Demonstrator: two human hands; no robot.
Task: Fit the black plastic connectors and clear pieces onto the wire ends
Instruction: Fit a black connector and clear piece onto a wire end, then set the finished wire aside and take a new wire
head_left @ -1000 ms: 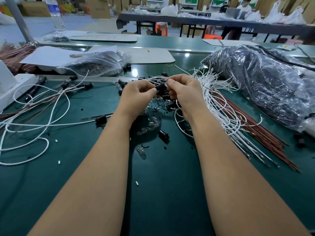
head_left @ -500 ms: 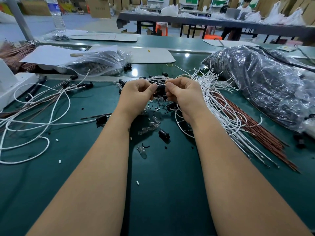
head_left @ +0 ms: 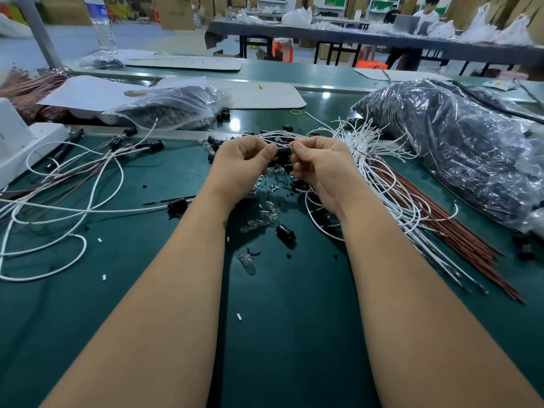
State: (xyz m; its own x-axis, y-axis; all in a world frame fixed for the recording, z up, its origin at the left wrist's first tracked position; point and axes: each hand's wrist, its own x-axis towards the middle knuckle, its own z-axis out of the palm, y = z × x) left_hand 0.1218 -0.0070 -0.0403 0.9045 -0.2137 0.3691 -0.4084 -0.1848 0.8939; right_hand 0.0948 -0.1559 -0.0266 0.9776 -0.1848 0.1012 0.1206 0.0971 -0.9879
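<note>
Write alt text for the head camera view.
Both hands, left hand and right hand, pinch a black connector between them above a green table. White wires fan out at right; loose clear pieces lie below the hands.

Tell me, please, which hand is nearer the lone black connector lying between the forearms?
Right. The right hand is just above-right of the black connector; the left hand sits farther up-left.

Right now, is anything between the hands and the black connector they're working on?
Nothing visible: the left hand and right hand both pinch the black connector directly, above the loose parts.
</note>
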